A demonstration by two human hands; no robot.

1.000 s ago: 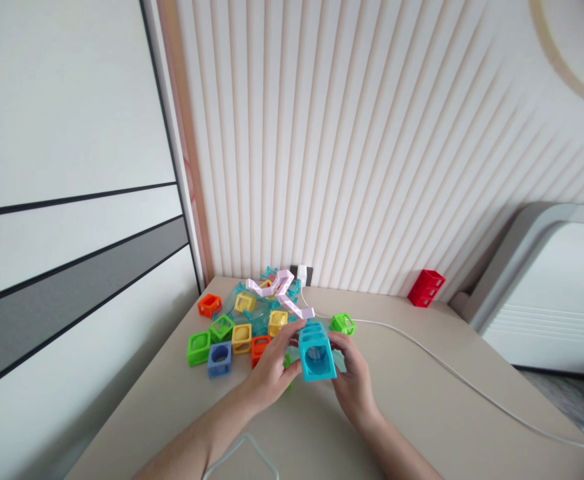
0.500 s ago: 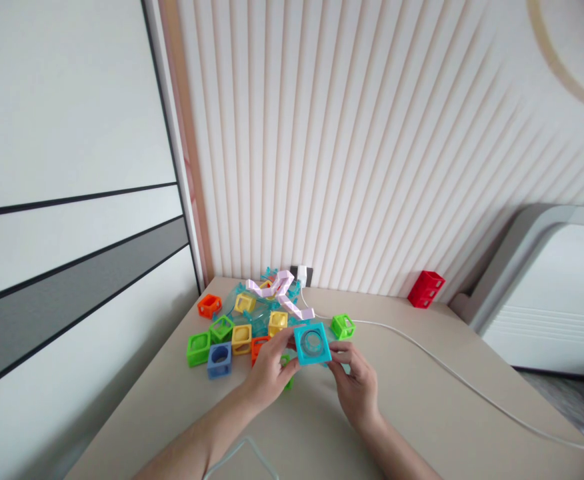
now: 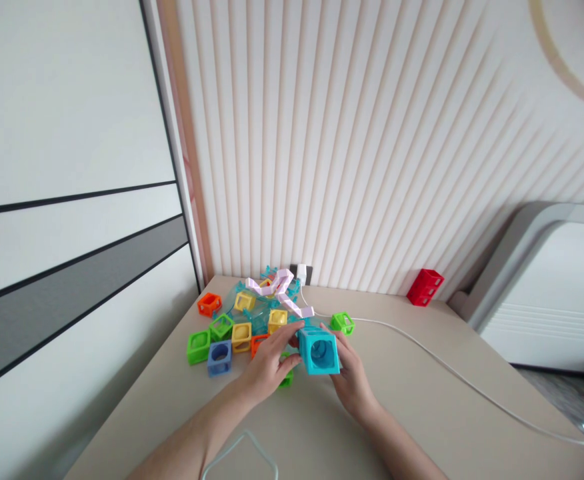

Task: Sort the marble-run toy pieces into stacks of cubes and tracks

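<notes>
A turquoise cube block (image 3: 322, 355) with a round opening in its end face is held up over the table between both hands. Its body runs back away from me, perhaps as several joined blocks; the far part is hard to make out. My left hand (image 3: 268, 363) grips its left side, thumb low and fingers at the upper edge. Against the right side and back rests my right hand (image 3: 351, 377), its fingertips partly hidden by the block. Under the left hand, a green block (image 3: 286, 381) and an orange block (image 3: 259, 344) are partly covered.
Left on the table lie a blue block (image 3: 219, 359), green block (image 3: 199, 347), yellow block (image 3: 241, 337) and pale pink zigzag pieces (image 3: 295, 306) over clear teal parts. A green block (image 3: 343, 323), red block stack (image 3: 425, 287) and white cable (image 3: 422, 351) are right.
The turquoise block has turned and moved slightly right and towards me, showing its long side. My right hand has shifted from its right edge to round its back.
</notes>
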